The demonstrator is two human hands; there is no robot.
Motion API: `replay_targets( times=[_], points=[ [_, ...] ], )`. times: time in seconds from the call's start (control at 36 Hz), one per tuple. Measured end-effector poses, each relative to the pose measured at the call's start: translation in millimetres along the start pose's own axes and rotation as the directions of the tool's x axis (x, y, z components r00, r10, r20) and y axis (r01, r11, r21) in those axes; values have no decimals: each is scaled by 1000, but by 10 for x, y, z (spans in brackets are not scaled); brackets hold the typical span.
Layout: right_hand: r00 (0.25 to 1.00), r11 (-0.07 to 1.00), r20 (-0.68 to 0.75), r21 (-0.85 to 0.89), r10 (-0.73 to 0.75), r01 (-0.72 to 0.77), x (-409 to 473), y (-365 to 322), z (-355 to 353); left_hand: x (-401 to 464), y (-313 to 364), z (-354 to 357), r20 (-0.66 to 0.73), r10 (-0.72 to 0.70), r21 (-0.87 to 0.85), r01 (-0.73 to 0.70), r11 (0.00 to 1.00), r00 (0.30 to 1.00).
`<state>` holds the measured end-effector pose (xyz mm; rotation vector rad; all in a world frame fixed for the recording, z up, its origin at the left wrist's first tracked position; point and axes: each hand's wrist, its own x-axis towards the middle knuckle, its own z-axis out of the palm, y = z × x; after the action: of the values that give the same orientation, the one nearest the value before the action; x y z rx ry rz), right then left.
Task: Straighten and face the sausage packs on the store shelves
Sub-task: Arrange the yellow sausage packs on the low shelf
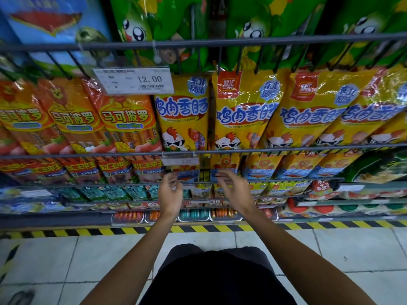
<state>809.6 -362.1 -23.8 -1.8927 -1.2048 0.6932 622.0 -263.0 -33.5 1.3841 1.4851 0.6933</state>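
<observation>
Yellow sausage packs (241, 111) reading "CHICKEN SAUSAGE" hang on the wire rack (198, 41), beside orange packs (123, 122). Price tag (134, 80): "12.00". Lower down, left hand (170, 191) & right hand (232, 187) reach w/ fingers loosely curled near small packs (222, 167); can't tell if touching.

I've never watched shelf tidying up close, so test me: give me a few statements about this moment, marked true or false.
1. Both hands reach toward the shelves. True: left hand, right hand.
2. The price tag reads 12.00. True.
3. The yellow chicken sausage packs hang left of the orange packs. False: they hang to the right.
4. The floor is carpeted. False: it is pale floor tiles.
</observation>
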Motion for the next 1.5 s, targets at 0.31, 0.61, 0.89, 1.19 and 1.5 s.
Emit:
replay_targets(
  times=[0.31,0.61,0.89,1.19,1.5],
  points=[
    [947,963,201,-158,249,-219,443,-391,534,132,-78,-25,72,2,105,-9,994,997],
    [985,974,79,-179,156,-140,494,-346,620,204,-30,-71,121,-15,7,15,1000,993],
    [970,970,143,-170,198,-173,504,-296,558,191,-49,-90,245,-14,189,-33,981,969],
    [990,989,71,-89,126,-119,271,-301,318,27,75,-368,273,-113,142,76,987,955],
    [961,996,267,39,69,-83,139,-683,598,84,-26,-958,15,-91,-77,92,993,996]
  ],
)
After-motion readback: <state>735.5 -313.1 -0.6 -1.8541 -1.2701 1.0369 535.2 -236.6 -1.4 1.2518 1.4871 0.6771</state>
